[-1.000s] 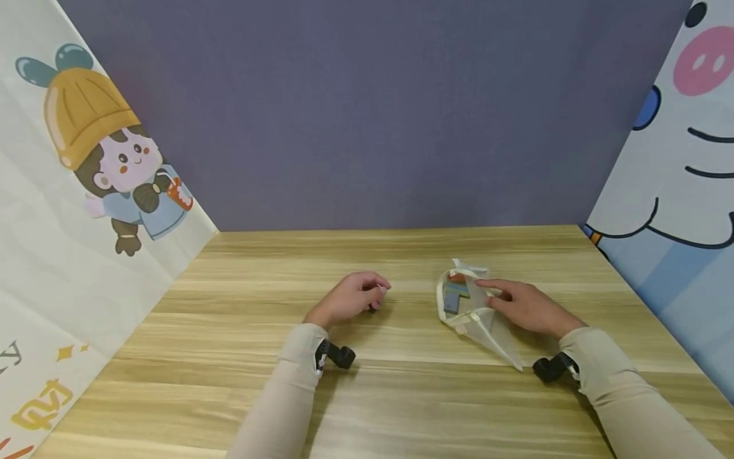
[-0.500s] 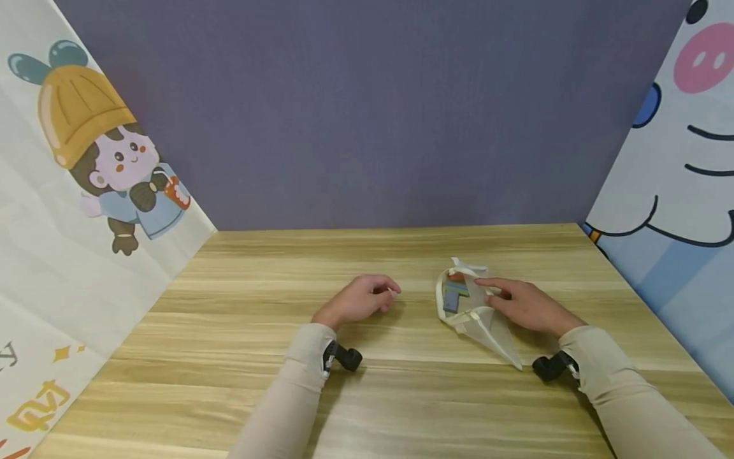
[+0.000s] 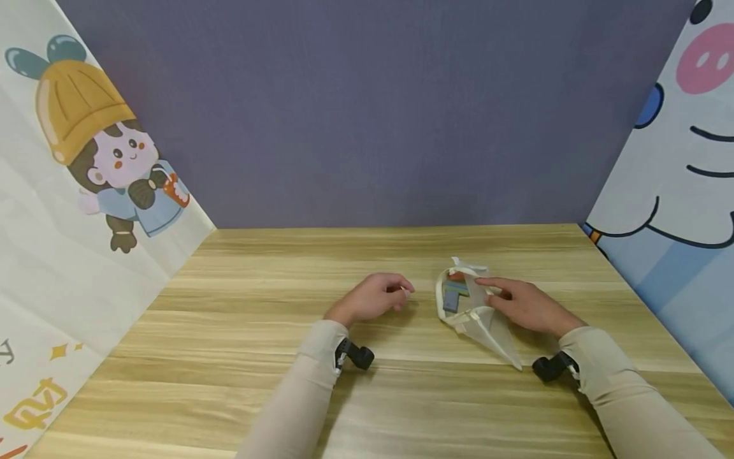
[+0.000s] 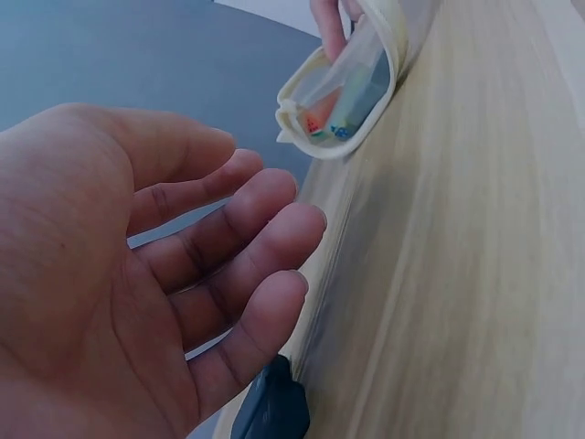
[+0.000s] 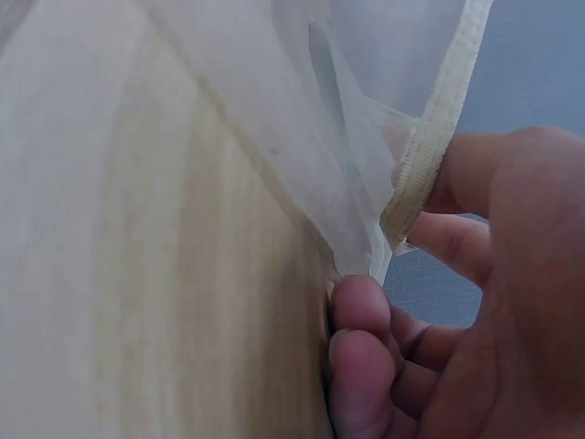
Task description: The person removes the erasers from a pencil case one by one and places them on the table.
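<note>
Pouch (image 3: 478,324) lies at three o'clock from the empty, relaxed left hand (image 3: 374,298), pinched by the right hand (image 3: 529,307), seemingly to hold it open; reaching in would call for a steady rim (image 3: 439,297).

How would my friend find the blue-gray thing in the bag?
On the wooden table, the right hand holds a pale, see-through bag. Look into its open mouth: an orange thing shows at the back, then a striped thing, then the blue-gray thing in front. Unlike those two, it shows no orange or stripes.
</note>
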A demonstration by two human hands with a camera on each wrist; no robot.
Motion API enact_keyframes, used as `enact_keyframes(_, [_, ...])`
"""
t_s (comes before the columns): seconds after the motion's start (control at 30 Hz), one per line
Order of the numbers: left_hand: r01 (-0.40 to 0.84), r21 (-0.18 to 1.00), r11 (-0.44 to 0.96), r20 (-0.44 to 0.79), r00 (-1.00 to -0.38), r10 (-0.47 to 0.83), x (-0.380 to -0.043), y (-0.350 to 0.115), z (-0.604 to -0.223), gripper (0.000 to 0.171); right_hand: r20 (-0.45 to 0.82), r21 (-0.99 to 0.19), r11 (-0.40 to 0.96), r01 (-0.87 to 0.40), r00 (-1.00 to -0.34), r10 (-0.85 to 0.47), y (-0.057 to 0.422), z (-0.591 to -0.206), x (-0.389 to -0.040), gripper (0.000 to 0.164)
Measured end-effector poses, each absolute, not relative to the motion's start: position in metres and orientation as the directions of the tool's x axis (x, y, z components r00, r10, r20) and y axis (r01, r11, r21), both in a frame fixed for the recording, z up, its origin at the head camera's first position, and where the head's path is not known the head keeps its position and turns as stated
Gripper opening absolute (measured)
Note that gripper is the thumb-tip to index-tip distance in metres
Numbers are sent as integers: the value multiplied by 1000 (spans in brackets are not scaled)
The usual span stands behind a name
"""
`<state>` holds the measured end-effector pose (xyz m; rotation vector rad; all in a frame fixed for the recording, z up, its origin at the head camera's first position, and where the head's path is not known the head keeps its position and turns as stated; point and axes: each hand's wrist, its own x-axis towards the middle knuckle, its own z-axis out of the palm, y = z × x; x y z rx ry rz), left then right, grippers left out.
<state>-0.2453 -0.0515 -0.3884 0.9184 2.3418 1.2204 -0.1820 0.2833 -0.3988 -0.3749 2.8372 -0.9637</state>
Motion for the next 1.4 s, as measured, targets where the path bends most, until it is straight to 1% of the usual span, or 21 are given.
enact_keyframes(0.23, [376, 825, 421, 1, -747, 665, -247, -44, -387, 28, -37, -611, 768, -191, -963, -268, 284, -400, -182, 49])
enact_keyframes(0.4, [416, 789, 451, 12, -745, 667, -245, -36, -386, 26, -41, -610, 769, -191, -962, -271, 284, -399, -182, 50])
enact_keyframes(0.63, [499, 682, 535, 27, -748, 663, -237, -23, -378, 26, -38, -599, 774, -205, -958, -283, 285, -399, -183, 50])
enact_keyframes(0.8, [533, 597, 600, 11, -753, 658, -234, -9, -374, 25, -22, -589, 780, -211, -961, -276, 284, -397, -183, 49])
enact_keyframes(1.07, [511, 569, 644, -30, -770, 637, -233, 7, -379, 21, -22, -583, 783, -217, -959, -282, 283, -397, -183, 49])
enact_keyframes(1.4, [494, 545, 678, -23, -799, 601, -230, 20, -378, 18, -35, -600, 775, -197, -962, -272, 284, -397, -182, 49])
